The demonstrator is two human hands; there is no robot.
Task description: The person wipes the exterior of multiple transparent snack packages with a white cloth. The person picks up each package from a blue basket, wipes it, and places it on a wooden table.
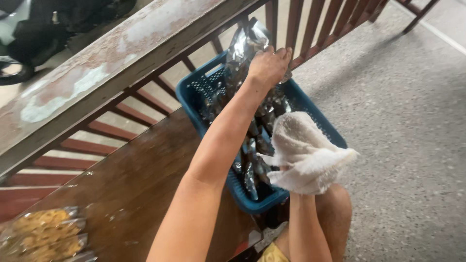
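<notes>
My left hand [268,64] reaches out over a blue plastic basket [190,97] and grips a shiny silver packet [242,51], held up above the basket's far end. Several more silver packets [257,140] lie inside the basket. My right hand is wrapped in a white towel [303,153] and hovers over the basket's near right rim; only its wrist shows below the cloth.
The basket rests at the end of a brown wooden bench [131,189]. Clear bags of yellow snacks [43,235] lie at the bench's near left. A red wooden railing [145,48] runs behind. Grey speckled floor [412,121] spreads to the right.
</notes>
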